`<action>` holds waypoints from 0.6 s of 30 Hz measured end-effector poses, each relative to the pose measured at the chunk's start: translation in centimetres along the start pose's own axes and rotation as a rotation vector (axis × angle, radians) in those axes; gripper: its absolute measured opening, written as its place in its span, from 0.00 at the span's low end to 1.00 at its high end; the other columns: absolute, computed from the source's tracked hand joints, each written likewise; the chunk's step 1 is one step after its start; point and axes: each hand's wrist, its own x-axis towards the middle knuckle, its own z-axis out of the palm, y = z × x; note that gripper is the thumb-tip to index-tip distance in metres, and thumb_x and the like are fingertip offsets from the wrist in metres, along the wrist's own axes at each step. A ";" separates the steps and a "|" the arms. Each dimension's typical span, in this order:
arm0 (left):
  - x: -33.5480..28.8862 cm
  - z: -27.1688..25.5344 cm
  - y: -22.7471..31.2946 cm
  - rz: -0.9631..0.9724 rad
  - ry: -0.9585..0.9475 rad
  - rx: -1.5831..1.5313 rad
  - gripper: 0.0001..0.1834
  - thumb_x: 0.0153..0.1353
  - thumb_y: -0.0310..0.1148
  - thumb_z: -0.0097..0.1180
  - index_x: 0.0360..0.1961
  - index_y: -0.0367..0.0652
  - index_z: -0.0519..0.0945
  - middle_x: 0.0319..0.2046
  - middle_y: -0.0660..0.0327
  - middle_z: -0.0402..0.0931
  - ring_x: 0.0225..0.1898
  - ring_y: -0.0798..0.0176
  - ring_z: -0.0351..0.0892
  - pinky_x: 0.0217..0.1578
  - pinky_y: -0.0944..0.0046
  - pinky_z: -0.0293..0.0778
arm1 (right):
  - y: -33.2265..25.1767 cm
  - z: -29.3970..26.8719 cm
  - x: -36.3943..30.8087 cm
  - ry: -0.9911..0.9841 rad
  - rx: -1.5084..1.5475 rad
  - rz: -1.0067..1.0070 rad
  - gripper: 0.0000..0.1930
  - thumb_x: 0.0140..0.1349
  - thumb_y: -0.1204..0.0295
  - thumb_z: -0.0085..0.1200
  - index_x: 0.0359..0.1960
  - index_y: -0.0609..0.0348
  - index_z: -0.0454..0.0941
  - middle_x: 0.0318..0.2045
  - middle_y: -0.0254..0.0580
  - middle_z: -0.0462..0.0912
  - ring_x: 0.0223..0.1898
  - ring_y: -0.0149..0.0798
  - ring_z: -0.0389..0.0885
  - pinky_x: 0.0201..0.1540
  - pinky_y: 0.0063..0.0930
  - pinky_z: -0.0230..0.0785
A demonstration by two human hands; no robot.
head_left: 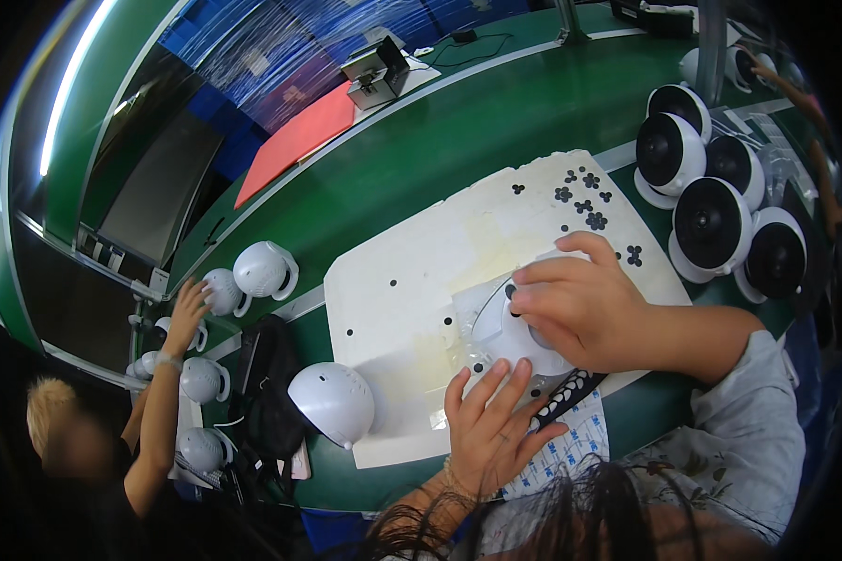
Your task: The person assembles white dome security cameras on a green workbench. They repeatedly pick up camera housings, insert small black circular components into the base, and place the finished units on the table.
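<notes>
In front of me a smooth white curved part (501, 344) lies on a pale board (398, 309), partly hidden under my hands. My right hand (585, 304) reaches over it, thumb and forefinger pinching a small black round pad (511, 292) at its upper surface. My left hand (496, 425) rests at the part's near edge, fingers spread and fingertips against it. By the left thumb lies a black strip with rows of white round holes (566, 397), over a white sheet with blue print (580, 441). Several loose black pads (596, 221) are scattered on the board.
A white dome-shaped housing (332, 402) stands left of the board. Several round white devices with black fronts (711, 224) cluster at the right. At the left a co-worker's hand (192, 304) is near more white housings (265, 268). A red sheet (299, 136) lies beyond the green table (384, 187).
</notes>
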 end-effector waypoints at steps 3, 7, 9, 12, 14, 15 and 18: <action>0.0 0.0 -0.3 0.017 0.009 0.006 0.20 0.43 0.48 0.61 0.31 0.44 0.80 0.54 0.53 0.66 0.58 0.52 0.58 0.56 0.50 0.48 | -0.6 -0.7 -0.6 -0.006 -0.155 -0.042 0.17 0.50 0.73 0.54 0.43 0.53 0.72 0.41 0.40 0.76 0.48 0.40 0.72 0.55 0.44 0.50; -0.1 0.1 -0.3 0.016 0.026 0.006 0.19 0.42 0.47 0.62 0.30 0.44 0.80 0.53 0.53 0.66 0.57 0.52 0.59 0.55 0.50 0.49 | -0.6 -2.3 -1.3 -0.124 0.102 0.186 0.11 0.52 0.70 0.54 0.38 0.51 0.74 0.53 0.48 0.67 0.60 0.48 0.57 0.58 0.47 0.45; 0.1 0.1 -0.3 0.016 0.029 -0.006 0.19 0.42 0.47 0.62 0.29 0.44 0.80 0.53 0.53 0.66 0.57 0.52 0.59 0.55 0.50 0.49 | 0.0 -1.8 -2.9 -0.043 0.309 0.234 0.09 0.54 0.67 0.53 0.36 0.52 0.74 0.57 0.51 0.62 0.63 0.54 0.49 0.59 0.48 0.42; 0.1 0.4 -0.3 0.029 0.056 -0.009 0.18 0.42 0.48 0.61 0.26 0.44 0.80 0.53 0.52 0.66 0.57 0.52 0.59 0.55 0.50 0.49 | -0.4 -1.2 -3.8 -0.114 0.434 0.250 0.06 0.56 0.66 0.50 0.31 0.53 0.73 0.59 0.52 0.58 0.63 0.59 0.45 0.60 0.48 0.38; 0.0 0.3 -0.4 0.038 0.068 -0.001 0.18 0.43 0.48 0.60 0.23 0.43 0.78 0.53 0.51 0.66 0.57 0.51 0.59 0.54 0.50 0.50 | -0.7 -1.1 -3.5 -0.135 0.451 0.250 0.06 0.57 0.66 0.49 0.30 0.54 0.72 0.59 0.53 0.58 0.64 0.58 0.44 0.61 0.48 0.37; 0.0 0.2 -0.4 0.044 0.073 -0.001 0.18 0.44 0.48 0.60 0.22 0.42 0.77 0.53 0.51 0.66 0.57 0.51 0.59 0.54 0.51 0.51 | -0.8 -1.1 -3.4 -0.144 0.460 0.249 0.06 0.57 0.66 0.48 0.30 0.54 0.72 0.59 0.54 0.58 0.64 0.58 0.44 0.61 0.47 0.37; 0.0 0.6 -0.6 0.059 0.089 -0.019 0.20 0.46 0.48 0.59 0.20 0.40 0.74 0.53 0.50 0.67 0.56 0.49 0.59 0.52 0.50 0.53 | -0.7 -0.9 -3.9 -0.156 0.464 0.263 0.06 0.58 0.67 0.48 0.29 0.55 0.72 0.59 0.53 0.57 0.64 0.58 0.44 0.61 0.48 0.37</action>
